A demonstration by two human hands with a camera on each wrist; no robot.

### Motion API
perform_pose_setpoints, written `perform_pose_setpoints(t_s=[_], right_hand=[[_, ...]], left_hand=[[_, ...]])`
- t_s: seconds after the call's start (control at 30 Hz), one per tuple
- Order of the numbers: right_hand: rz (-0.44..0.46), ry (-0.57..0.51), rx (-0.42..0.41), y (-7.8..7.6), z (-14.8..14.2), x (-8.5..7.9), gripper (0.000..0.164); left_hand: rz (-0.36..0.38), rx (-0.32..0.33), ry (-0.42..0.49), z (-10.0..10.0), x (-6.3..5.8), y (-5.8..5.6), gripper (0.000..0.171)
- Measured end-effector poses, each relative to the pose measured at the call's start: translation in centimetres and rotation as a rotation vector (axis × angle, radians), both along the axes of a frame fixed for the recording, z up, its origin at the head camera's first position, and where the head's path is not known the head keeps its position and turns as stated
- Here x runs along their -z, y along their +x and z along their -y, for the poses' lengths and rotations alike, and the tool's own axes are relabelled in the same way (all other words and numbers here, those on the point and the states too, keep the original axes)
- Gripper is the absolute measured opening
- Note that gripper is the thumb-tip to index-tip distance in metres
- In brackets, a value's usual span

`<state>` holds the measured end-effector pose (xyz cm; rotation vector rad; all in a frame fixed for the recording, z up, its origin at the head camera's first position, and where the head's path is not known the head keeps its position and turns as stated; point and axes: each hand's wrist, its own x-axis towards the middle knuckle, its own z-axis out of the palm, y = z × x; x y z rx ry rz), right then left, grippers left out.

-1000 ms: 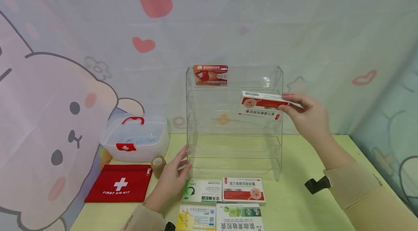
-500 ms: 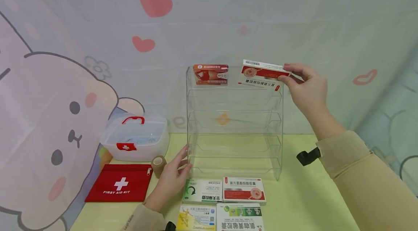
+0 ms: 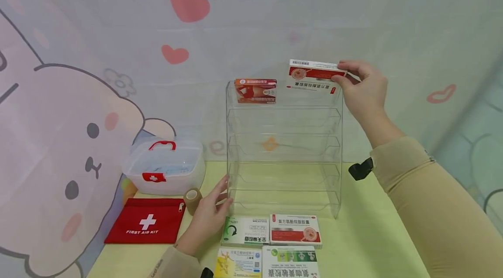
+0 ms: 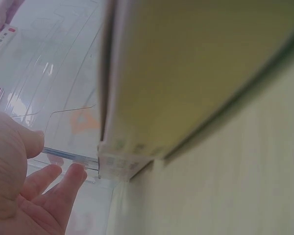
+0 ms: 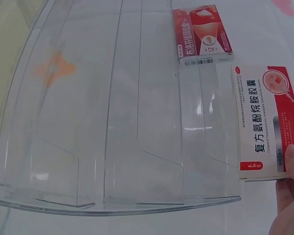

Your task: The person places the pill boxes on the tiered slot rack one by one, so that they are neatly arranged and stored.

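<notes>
My right hand (image 3: 363, 90) pinches the right end of a white-and-red medicine box (image 3: 314, 78), thumb in front. The box is slightly tilted, at the top tier of a clear acrylic rack (image 3: 283, 190); in the right wrist view it appears just beyond the rack's edge. On that tier's left side stands an orange-red medicine box (image 3: 256, 91). At the lower left, my left hand (image 3: 208, 217) holds the rack's side panel. The left wrist view has the thumb (image 4: 32, 142) and fingers on opposite sides of the panel edge.
Several medicine boxes lie before the rack, among them a green-and-white box (image 3: 245, 231) and a red-and-white box (image 3: 295, 229). Left of it are a brown bandage roll (image 3: 192, 200), a red first aid pouch (image 3: 145, 221) and a clear lidded case (image 3: 165, 166). A printed cloth hangs behind.
My right hand has raised the white-and-red box from in front of the upper tiers to the rack's top. My left hand stays at the rack's side.
</notes>
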<state>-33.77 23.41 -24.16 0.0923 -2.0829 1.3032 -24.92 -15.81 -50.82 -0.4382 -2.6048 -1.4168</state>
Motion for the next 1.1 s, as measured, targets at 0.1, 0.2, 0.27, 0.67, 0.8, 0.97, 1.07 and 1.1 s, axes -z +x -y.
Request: perform_pose_setpoints(t_s=[0.1, 0.2, 0.27, 0.67, 0.8, 0.97, 1.07, 1.1], right_hand=[[-0.002, -0.008, 0.001, -0.1, 0.0, 0.1, 0.034], [-0.012, -0.017, -0.002, -0.2, 0.1, 0.2, 0.035], [-0.02, -0.031, -0.009, -0.4, 0.2, 0.1, 0.035], [-0.028, -0.083, -0.035, -1.4, 0.0, -0.7, 0.033], [-0.023, -0.106, -0.047, -1.8, 0.0, -0.8, 0.033], [0.005, -0.103, -0.047, -2.3, 0.3, -1.0, 0.032], [0.02, -0.059, -0.029, -2.5, 0.3, -0.8, 0.032], [0.026, -0.043, -0.024, -2.6, 0.3, -0.7, 0.032]], left_hand=[[-0.011, 0.006, -0.002, 0.0, 0.1, 0.0, 0.076], [-0.012, 0.014, 0.001, 0.0, 0.1, 0.0, 0.076], [0.0, 0.012, 0.003, 0.0, 0.1, 0.0, 0.077], [0.019, 0.005, 0.0, -0.1, -0.1, 0.1, 0.077], [0.019, 0.001, -0.003, -0.1, -0.1, 0.1, 0.077], [0.012, 0.003, 0.008, 0.0, 0.0, 0.2, 0.078], [0.01, 0.005, 0.013, 0.0, 0.0, 0.1, 0.079], [0.011, 0.004, 0.012, 0.0, -0.1, 0.1, 0.079]])
